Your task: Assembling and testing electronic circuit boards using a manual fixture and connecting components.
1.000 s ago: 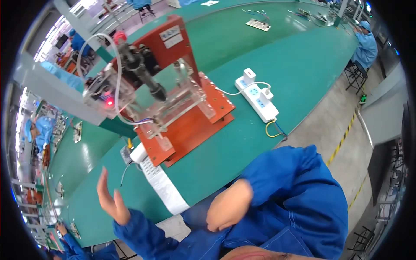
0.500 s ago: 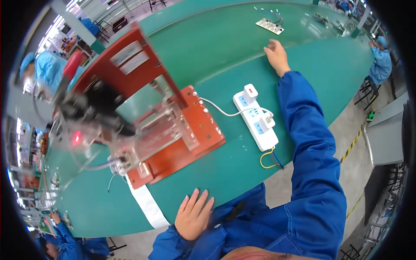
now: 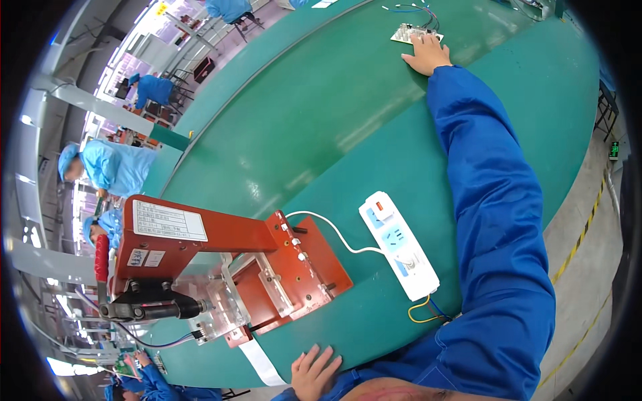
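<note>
At the far side of the bench, my right hand reaches a white circuit board with thin coloured wires at its back. Its fingertips overlap the board's near edge, and the thumb is held apart to the left. The fingers look spread rather than closed around the board. My left hand lies flat on the near bench edge with its fingers apart, holding nothing. To its left a white strip runs from under a red clamp fixture with clear plastic parts and a black toggle clamp.
A white power strip with plugs lies between the fixture and my right arm, its white cable curving toward the fixture. The green bench extends far ahead. Other people in blue work clothes are at the left.
My right hand has moved forward and now meets the circuit board, its fingers more spread. My left hand stays at the bench edge. The view has shifted, bringing the fixture lower.
</note>
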Motion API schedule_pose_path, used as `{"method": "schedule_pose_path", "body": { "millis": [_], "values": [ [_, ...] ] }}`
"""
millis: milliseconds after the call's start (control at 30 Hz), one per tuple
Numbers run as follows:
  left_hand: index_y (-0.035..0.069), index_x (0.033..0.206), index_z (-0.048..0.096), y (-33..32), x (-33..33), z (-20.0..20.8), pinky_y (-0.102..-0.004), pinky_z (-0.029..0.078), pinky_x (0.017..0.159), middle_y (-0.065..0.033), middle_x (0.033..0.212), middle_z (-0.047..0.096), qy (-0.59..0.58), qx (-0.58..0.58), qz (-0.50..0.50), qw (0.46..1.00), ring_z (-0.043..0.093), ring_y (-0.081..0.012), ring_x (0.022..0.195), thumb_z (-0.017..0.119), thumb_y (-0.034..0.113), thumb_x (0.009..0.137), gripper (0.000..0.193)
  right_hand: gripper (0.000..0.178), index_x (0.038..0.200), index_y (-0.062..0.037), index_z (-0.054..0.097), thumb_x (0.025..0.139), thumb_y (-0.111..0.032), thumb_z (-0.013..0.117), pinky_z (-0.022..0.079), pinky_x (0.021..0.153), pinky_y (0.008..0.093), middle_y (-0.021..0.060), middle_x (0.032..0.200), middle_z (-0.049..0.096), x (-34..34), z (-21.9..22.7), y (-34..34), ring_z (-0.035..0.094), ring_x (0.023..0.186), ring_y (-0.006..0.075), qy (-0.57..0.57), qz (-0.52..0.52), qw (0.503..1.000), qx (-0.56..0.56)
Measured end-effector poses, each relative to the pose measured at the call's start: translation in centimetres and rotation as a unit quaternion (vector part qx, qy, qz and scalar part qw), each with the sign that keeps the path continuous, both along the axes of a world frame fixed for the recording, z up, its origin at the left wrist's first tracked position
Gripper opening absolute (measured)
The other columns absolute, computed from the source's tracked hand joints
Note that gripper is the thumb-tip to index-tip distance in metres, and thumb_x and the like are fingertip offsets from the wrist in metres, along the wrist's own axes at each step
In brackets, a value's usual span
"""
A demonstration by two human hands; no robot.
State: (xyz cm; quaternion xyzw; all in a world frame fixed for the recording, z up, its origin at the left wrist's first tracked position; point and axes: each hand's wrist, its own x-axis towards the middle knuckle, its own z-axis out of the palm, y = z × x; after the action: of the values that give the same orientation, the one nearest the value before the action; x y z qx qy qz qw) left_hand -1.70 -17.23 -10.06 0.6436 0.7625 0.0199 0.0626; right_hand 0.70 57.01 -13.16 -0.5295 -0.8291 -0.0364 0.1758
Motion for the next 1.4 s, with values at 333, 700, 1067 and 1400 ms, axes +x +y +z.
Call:
{"method": "schedule_pose_path", "body": {
  "millis": [333, 700, 1067, 1400],
  "values": [
    [0.022, 0.122, 0.068, 2.5, 0.7, 1.9, -0.0432, 0.037, 0.105, -0.0013, 0.132, 0.063, -0.047, 0.073, 0.045, 0.995, 0.054, -0.0265, 0.128, 0.071, 0.013, 0.076, 0.047, 0.039, 0.114, -0.0049, 0.068, 0.088, -0.033, 0.062, 0.044, 0.097, 0.0488, 0.0148, 0.115, 0.066, -4.1, 2.9, -10.0, 0.06, 0.11, 0.0342, 0.027, 0.282, 0.958, -0.033],
    [0.02, 0.126, 0.066, 1.9, 0.7, 2.9, -0.0401, 0.038, 0.108, 0.0005, 0.14, 0.058, -0.064, 0.098, 0.063, 0.991, 0.049, -0.0218, 0.133, 0.07, 0.012, 0.076, 0.051, 0.027, 0.101, -0.0057, 0.069, 0.076, -0.013, 0.06, 0.046, 0.089, 0.0475, 0.0143, 0.1, 0.064, -3.9, 1.1, -17.1, 0.06, 0.102, 0.0332, 0.052, 0.218, 0.971, 0.081],
    [0.009, 0.132, 0.059, -0.1, -0.3, 1.9, -0.0451, 0.04, 0.109, -0.0113, 0.144, 0.052, -0.152, 0.192, -0.019, 0.969, 0.048, -0.0305, 0.135, 0.07, 0.01, 0.083, 0.05, 0.024, 0.109, -0.0059, 0.069, 0.086, 0.0, 0.064, 0.049, 0.08, 0.0398, 0.0131, 0.095, 0.067, 2.3, 4.3, -24.1, 0.063, 0.09, 0.0306, 0.307, 0.307, 0.852, 0.292],
    [0.006, 0.137, 0.053, -3.8, -2.4, 11.5, -0.0431, 0.043, 0.108, -0.0143, 0.147, 0.048, -0.14, 0.332, -0.103, 0.927, 0.05, -0.0297, 0.134, 0.068, 0.007, 0.081, 0.058, 0.022, 0.102, 0.0021, 0.071, 0.086, 0.006, 0.056, 0.046, 0.061, 0.0282, 0.0119, 0.081, 0.065, 11.4, 19.3, -44.2, 0.061, 0.071, 0.0158, 0.363, 0.345, 0.84, 0.208]
  ]
}}
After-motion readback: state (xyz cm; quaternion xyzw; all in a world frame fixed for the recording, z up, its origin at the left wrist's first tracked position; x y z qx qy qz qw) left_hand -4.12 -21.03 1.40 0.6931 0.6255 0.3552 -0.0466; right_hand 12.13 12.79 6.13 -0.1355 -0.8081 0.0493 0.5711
